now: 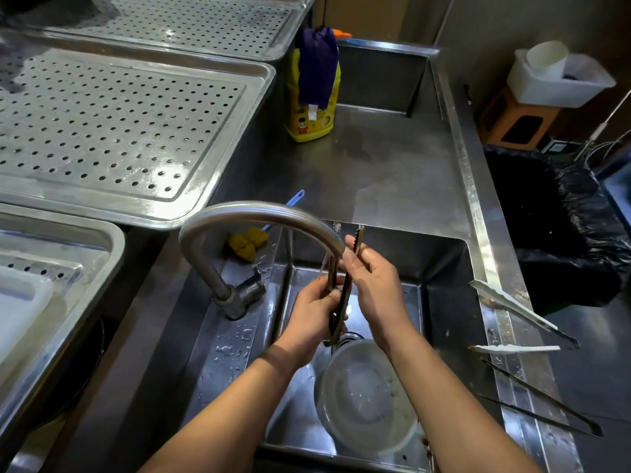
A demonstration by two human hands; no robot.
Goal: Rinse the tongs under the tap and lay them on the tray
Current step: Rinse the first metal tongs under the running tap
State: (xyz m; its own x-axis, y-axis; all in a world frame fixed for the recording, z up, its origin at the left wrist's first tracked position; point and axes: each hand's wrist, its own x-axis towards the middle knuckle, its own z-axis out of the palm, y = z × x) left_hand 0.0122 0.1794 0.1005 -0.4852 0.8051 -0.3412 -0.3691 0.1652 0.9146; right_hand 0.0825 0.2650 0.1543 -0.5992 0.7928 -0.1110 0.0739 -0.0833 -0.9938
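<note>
Tongs [345, 295] at the tap [252, 216], 2 hands engaged.
I am holding the tongs upright over the sink [444, 302], their toothed tips just beside the tap spout. My left hand [312, 315] is gripping their lower end with curled fingers; my right hand [374, 285] is pinching 1 upper arm. The perforated tray [119, 124] is sitting well apart, to my left.

A black-lined bin [560, 240] stands beside the steel counter [392, 172], beige wall [505, 18] behind
</note>
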